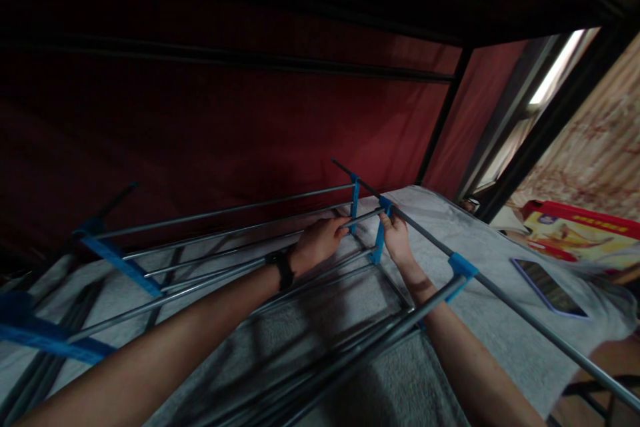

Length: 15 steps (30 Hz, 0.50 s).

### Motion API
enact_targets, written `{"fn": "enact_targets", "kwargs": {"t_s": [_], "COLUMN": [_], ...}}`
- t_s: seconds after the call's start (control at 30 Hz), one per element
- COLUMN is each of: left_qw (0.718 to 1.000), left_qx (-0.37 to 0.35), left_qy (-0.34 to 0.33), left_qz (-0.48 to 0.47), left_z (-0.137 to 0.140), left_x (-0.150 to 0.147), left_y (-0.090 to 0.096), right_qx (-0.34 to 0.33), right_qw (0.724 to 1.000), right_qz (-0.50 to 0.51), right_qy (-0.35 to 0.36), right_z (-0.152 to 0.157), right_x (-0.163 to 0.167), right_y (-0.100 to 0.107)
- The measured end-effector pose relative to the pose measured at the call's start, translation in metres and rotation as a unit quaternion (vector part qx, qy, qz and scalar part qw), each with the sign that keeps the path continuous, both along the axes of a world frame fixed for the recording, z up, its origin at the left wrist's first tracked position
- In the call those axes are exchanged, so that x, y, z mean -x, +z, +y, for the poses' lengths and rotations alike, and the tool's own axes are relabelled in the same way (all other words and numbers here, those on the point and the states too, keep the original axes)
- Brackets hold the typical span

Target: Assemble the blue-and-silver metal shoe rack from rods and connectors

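Note:
A partly joined rack of grey metal tubes and blue plastic connectors lies on the bed. My left hand (320,245), with a black band on the wrist, is closed around a crosswise metal tube (367,217) near its right end. At that end, my right hand (396,238) grips the blue connector (381,240), thumb against the joint. A long tube (425,233) runs through this connector and through another blue connector (463,267) nearer to me. Further blue connectors (123,263) hold the tubes' left ends.
Loose tubes (320,373) lie on the grey blanket (490,340) in front. A phone (550,288) rests at the right, with a red and yellow box (583,233) behind it. Dark bed-frame posts (445,120) and a rail (250,63) stand around, with dark red fabric behind.

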<state>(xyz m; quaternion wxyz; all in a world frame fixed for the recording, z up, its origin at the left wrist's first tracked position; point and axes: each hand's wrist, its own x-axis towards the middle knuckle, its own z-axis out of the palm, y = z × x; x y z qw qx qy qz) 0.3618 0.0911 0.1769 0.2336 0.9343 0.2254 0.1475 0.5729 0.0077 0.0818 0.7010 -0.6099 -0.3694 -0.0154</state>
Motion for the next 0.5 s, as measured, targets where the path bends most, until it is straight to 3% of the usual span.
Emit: {"fn": "enact_targets", "kwargs": {"t_s": [0.5], "left_qw": [0.998], "left_qx": [-0.045], "left_qy": [0.016], "left_qz": [0.036], "left_z": [-0.014], "left_x": [0.005], "left_y": [0.0], "right_qx": [0.02], "right_qw": [0.998], "right_qz": [-0.057], "right_qy": [-0.022], "right_z": [0.001], "right_x": [-0.003], "right_y": [0.0]}}
